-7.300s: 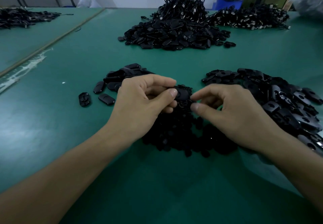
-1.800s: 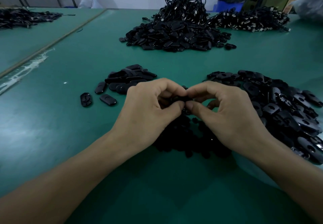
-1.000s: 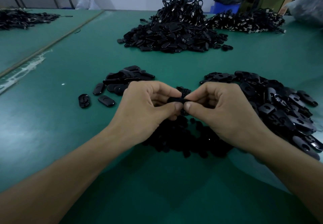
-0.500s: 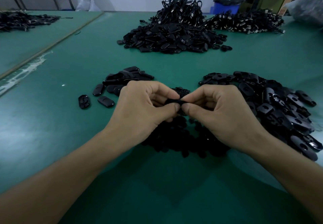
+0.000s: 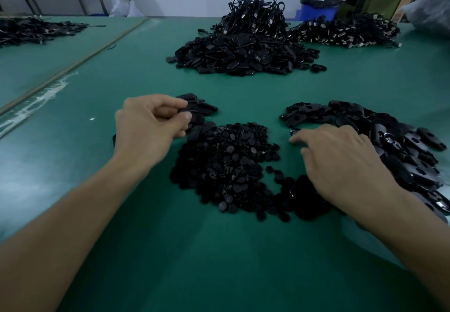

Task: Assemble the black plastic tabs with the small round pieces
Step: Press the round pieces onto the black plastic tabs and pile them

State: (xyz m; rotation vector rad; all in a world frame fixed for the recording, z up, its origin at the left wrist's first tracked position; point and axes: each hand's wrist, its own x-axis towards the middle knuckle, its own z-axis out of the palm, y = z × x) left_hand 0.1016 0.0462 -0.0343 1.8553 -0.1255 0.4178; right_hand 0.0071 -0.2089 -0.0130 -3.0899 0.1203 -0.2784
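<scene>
So the left hand [image 5: 151, 122] is up at the far left, thumb and forefinger pinching one tab [image 5: 186, 111] right over the small heap [image 5: 203, 107] of tabs there, knuckles up, wrist angled in toward the middle. My guess is that one's finished and about to get dropped. The right hand [image 5: 341, 160] holds nothing as far as I can see: palm down, fingers loosely spread, fingertips [image 5: 293, 139] pointing forward-left at the near edge of the loose tabs [image 5: 379, 141]. That pile runs from just ahead of that hand off to its right, so the right hand is way closer to it than the left. The closest tabs, at the pile's left tip, lie flat with their long axis roughly left-to-right, crosswise to the fingers, so I'd think a pinch across the narrow width would work. The round pieces [image 5: 226, 163] sit on the table [image 5: 170, 263] between the two hands, near both. The big heap [image 5: 243, 53] at the back is well apart from both hands.
</scene>
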